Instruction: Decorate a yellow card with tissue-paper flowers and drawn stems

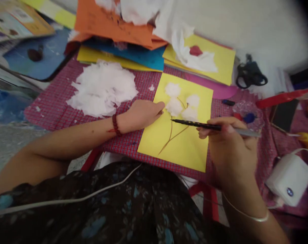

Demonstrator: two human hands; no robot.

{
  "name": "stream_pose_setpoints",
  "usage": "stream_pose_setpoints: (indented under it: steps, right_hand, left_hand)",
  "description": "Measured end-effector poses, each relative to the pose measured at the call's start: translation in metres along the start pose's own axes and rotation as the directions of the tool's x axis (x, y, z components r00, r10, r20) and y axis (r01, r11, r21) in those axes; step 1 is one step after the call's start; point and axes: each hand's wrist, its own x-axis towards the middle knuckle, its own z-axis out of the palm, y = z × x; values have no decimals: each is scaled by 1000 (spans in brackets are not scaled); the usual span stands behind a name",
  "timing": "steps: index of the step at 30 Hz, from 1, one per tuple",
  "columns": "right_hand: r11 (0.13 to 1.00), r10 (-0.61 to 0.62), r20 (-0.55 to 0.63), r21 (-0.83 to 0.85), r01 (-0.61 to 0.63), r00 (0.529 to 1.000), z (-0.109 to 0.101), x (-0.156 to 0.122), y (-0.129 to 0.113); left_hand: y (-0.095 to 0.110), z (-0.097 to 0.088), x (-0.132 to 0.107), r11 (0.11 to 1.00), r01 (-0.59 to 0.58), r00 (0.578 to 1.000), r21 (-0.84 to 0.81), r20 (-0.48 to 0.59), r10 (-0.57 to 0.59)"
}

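A yellow sheet (184,142) lies on the red checked cloth (55,105); it carries several white tissue blossoms (173,105) and thin brown painted stems (171,132). My left hand (141,113) rests on the sheet's left edge, fingers curled, fingertips pressing beside a blossom. My right hand (227,145) is closed round a thin black brush (199,124), its tip pointing left at the stems just below the blossoms. A red bead bracelet sits on my left wrist, a thin bangle on my right.
A heap of white tissue pieces (103,86) lies left of the sheet. Stacked coloured papers (118,27) and another yellow sheet (220,61) fill the back. Black scissors (250,74) sit at the back right, a white box (291,179) near right.
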Motion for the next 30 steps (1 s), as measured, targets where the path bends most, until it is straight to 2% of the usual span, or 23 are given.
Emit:
stream_pose_setpoints:
  steps: [2, 5, 7, 9, 15, 18, 20, 21, 22, 25, 26, 30]
  right_hand:
    - [998, 42, 15, -38, -41, 999, -9, -28, -5]
    - [980, 181, 39, -95, -177, 983, -23, -70, -1]
    - [966, 233, 22, -121, -228, 972, -29, -90, 7]
    - [965, 229, 5, -137, -226, 974, -31, -100, 15]
    - [954, 133, 79, -280, -106, 988, -30, -99, 24]
    - [935, 56, 194, -355, 17, 979, -33, -96, 25]
    - [942, 15, 293, -325, 84, 956, -35, -97, 25]
    - [950, 7, 304, -300, 89, 953, -37, -97, 26]
    - [956, 11, 282, -285, 73, 959, -38, -98, 26]
    - [947, 57, 113, -320, -18, 992, -39, -101, 28]
    - [940, 62, 99, -340, -25, 993, -39, -102, 28]
    - [949, 3, 234, -307, 70, 972, -39, -101, 29]
  left_hand:
    - [1, -2, 0, 1000, -17, 1000, 1, 21, 17]
    - [2, -2, 0, 1000, -25, 999, -19, 43, 25]
    - [2, -1, 0, 1000, -19, 999, -22, 35, 20]
    - [2, -1, -1, 1000, -13, 1000, -20, 24, 13]
    - [3, -1, -2, 999, -1, 1000, -47, 31, 2]
    - [3, 0, -2, 999, -6, 1000, -38, 26, 7]
    - [3, 0, -1, 1000, -7, 1000, -16, 24, 7]
    - [3, 0, -1, 1000, -6, 1000, -7, 23, 6]
    - [4, 0, -1, 1000, -5, 1000, -1, 24, 5]
    - [4, -1, 0, 1000, 0, 1000, 6, 30, 0]
    - [4, -1, 0, 1000, 1, 999, 7, 32, -1]
    - [4, -1, 0, 1000, 15, 999, 4, 34, -15]
